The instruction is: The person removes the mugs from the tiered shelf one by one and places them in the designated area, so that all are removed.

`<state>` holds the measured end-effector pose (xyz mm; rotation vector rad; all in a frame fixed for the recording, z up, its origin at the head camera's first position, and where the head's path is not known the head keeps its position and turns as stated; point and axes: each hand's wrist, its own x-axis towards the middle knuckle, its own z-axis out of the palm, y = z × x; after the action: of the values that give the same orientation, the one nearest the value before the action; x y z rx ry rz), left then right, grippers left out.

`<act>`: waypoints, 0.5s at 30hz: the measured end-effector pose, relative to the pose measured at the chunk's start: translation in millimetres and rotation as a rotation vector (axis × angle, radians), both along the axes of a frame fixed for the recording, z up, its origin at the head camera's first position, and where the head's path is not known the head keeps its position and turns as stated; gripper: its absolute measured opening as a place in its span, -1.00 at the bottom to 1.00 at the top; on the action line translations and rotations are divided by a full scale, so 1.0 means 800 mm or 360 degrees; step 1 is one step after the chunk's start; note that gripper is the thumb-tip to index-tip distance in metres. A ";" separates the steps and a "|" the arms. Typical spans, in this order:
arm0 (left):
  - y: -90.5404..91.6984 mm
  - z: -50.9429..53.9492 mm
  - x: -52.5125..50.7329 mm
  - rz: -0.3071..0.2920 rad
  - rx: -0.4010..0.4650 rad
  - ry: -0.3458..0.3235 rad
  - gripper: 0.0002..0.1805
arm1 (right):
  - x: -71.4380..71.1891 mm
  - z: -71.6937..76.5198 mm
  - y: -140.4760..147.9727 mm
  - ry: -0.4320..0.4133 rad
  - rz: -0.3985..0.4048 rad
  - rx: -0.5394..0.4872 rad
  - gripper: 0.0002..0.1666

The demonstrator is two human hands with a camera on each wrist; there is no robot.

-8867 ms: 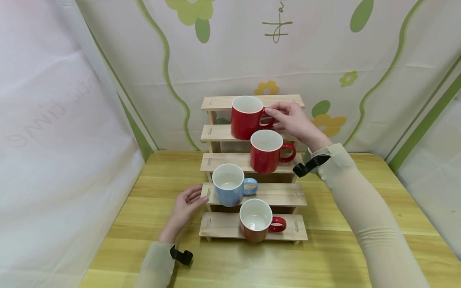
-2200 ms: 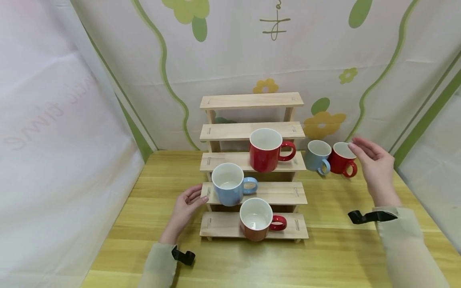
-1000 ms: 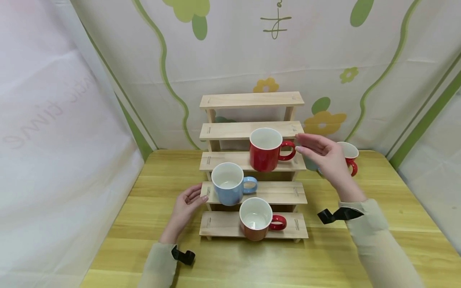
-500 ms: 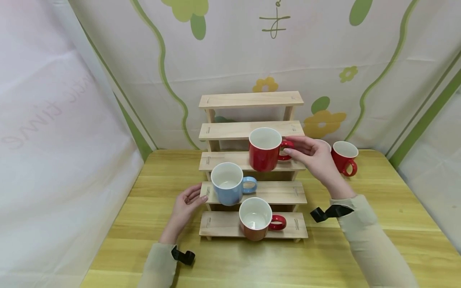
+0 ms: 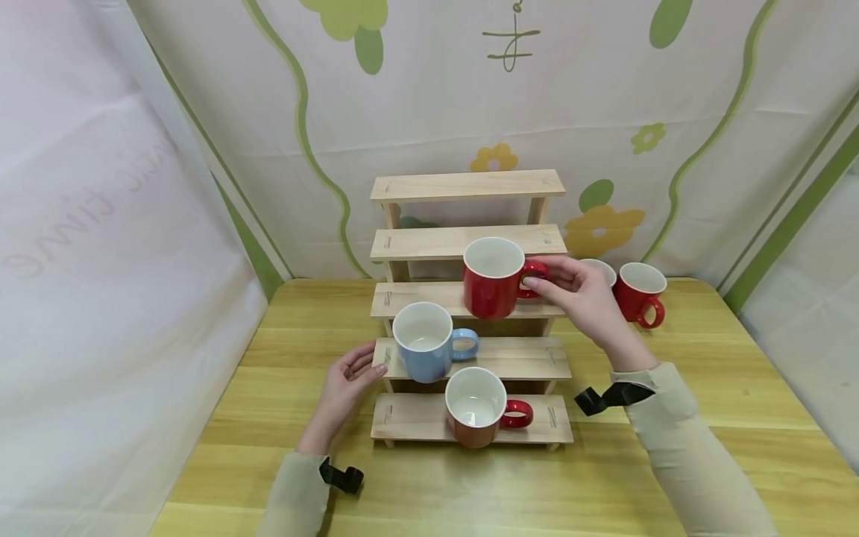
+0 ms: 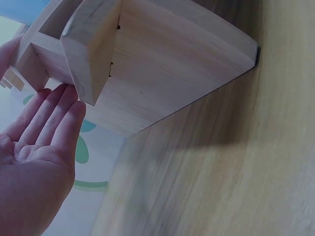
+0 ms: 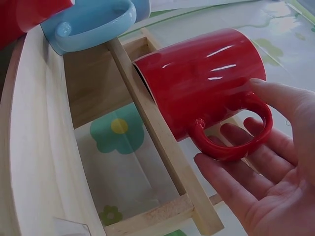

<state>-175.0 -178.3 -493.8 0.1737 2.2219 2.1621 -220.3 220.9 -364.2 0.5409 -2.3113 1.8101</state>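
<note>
My right hand (image 5: 577, 294) pinches the handle of a glossy red mug (image 5: 491, 287) with a white inside, thumb in front and fingers behind. This mug is upright at the middle tier of a stepped wooden rack (image 5: 429, 244). In the right wrist view, my thumb presses the red mug (image 7: 206, 73) near the top of its handle. My left hand (image 5: 345, 384) holds the rack's left end, thumb on the second-lowest shelf. Its fingers lie against that shelf's end in the left wrist view. A light blue mug (image 5: 426, 358) stands on that shelf, beside my left thumb.
On the lowest shelf is a reddish-brown mug (image 5: 473, 429) with a red handle. Right of the rack, another red mug (image 5: 634, 298) stands on the wooden table (image 5: 671, 418); a second mug (image 5: 607, 270) there is mostly hidden behind my right hand. A patterned cloth (image 5: 429, 97) hangs behind.
The top red mug went from my right hand to the table at right. My right hand then moved left and took the middle red mug's handle. My left hand stays at the rack.
</note>
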 end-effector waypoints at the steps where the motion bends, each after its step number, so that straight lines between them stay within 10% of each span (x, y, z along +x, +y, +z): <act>1: 0.000 0.000 0.000 0.0004 -0.0004 0.0000 -0.43 | 0.000 0.000 0.000 -0.0003 -0.0003 0.0010 -0.53; 15: 0.000 -0.002 -0.001 0.0005 -0.0010 0.0021 -0.43 | -0.003 0.013 -0.001 -0.0014 -0.0022 0.0100 -0.60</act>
<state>-176.0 -178.5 -495.3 0.1854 2.2369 2.1617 -222.8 220.1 -353.5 0.5255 -2.3784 1.7428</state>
